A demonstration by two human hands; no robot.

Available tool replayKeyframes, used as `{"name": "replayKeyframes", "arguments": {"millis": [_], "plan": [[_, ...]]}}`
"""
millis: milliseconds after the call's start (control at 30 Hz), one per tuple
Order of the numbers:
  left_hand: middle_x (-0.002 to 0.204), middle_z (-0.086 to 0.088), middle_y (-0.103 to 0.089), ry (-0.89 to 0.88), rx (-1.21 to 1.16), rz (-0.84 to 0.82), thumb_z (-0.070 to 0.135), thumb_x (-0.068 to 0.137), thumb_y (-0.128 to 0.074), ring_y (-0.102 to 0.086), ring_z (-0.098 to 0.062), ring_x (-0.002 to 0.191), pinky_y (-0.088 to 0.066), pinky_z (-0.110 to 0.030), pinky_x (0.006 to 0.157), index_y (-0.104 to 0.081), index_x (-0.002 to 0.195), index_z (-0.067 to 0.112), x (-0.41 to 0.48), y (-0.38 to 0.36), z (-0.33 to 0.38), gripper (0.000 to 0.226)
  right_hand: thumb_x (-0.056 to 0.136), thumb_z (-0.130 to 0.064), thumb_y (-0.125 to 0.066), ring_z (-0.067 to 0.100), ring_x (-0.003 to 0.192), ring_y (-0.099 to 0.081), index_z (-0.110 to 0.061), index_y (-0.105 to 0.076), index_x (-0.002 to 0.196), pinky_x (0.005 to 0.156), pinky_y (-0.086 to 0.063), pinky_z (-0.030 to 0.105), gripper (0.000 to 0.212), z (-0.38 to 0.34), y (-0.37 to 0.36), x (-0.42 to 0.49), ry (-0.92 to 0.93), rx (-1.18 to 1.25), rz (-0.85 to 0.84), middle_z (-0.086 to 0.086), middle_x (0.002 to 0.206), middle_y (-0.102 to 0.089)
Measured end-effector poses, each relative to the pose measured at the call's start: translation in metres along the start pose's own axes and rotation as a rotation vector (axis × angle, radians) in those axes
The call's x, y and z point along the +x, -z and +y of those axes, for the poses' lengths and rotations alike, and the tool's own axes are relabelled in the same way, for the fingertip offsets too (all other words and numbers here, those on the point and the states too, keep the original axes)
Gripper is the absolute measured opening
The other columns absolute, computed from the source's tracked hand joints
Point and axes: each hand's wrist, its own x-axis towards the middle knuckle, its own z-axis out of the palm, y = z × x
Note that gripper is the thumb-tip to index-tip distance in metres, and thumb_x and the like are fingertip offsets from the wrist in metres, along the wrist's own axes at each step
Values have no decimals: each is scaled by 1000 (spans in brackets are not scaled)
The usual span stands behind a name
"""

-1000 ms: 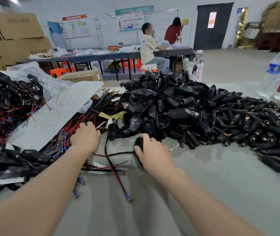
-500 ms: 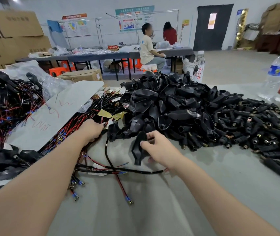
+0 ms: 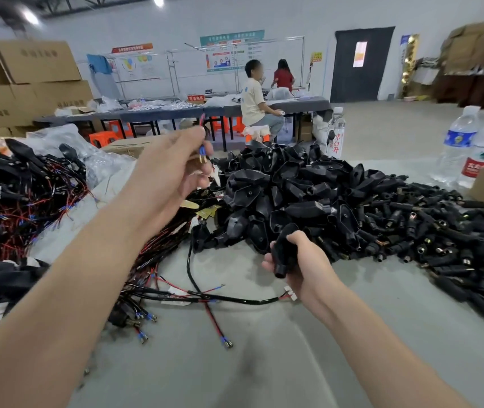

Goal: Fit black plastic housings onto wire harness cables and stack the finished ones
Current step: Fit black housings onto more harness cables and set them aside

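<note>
Black plastic housing [image 3: 282, 254] sits in our right hand [image 3: 308, 269], fingers curled round it, just above the grey table [image 3: 264, 363] and in front of the big pile of housings [image 3: 293, 189]. Our left hand [image 3: 170, 175] is raised higher, its fingertips pinching a wire end [image 3: 202, 153] with a blue-sleeved terminal, though the view is blurred there. One loose harness cable [image 3: 252, 302] lies on the table between our arms. Tangled harnesses [image 3: 23, 201] are heaped at the left, and two water bottles [image 3: 460, 142] stand far right.
</note>
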Motion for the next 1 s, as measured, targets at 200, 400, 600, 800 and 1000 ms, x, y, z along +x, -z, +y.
{"name": "replayKeyframes", "arguments": {"millis": [200, 400, 600, 800, 1000], "plan": [[69, 3, -63, 302, -213, 133, 22, 96, -60, -57, -6, 55, -46, -21, 47, -62, 84, 14, -79, -27, -59, 14, 99, -15, -43, 19, 63, -72, 5, -59, 118, 51, -50, 28, 31, 3, 35, -36, -57, 64, -35, 12, 90, -74], [58, -2, -58, 567, -244, 98, 5, 99, -51, -49, -10, 42, -36, -20, 38, -53, 74, 7, -133, -81, -127, 24, 99, -15, -40, 19, 70, -68, 6, -62, 109, 56, -54, 27, 32, 10, 74, -64, -75, 57, -117, 15, 90, -69], [72, -7, -70, 452, -43, -66, 3, 100, -49, -60, -18, 57, -45, -27, 50, -56, 92, 5, -139, -109, -152, 11, 99, -28, -39, 25, 76, -54, -1, -55, 112, 65, -40, 29, 34, 16, 105, -74, -101, -27, -194, 14, 89, -63], [67, -3, -65, 276, 151, -164, 4, 97, -56, -58, -15, 57, -45, -24, 48, -59, 94, 7, -135, -114, -174, 5, 106, -32, -39, 17, 74, -56, 4, -62, 118, 64, -47, 24, 45, 14, 124, -74, -26, -61, -284, 14, 90, -62], [65, -1, -67, 252, 208, -264, 21, 86, -59, -53, -13, 52, -40, -21, 44, -61, 90, 12, -136, -114, -176, 10, 105, -22, -36, 24, 72, -56, 9, -54, 125, 66, -47, 30, 41, 13, 117, -67, -32, -21, -311, 18, 98, -63]]}}
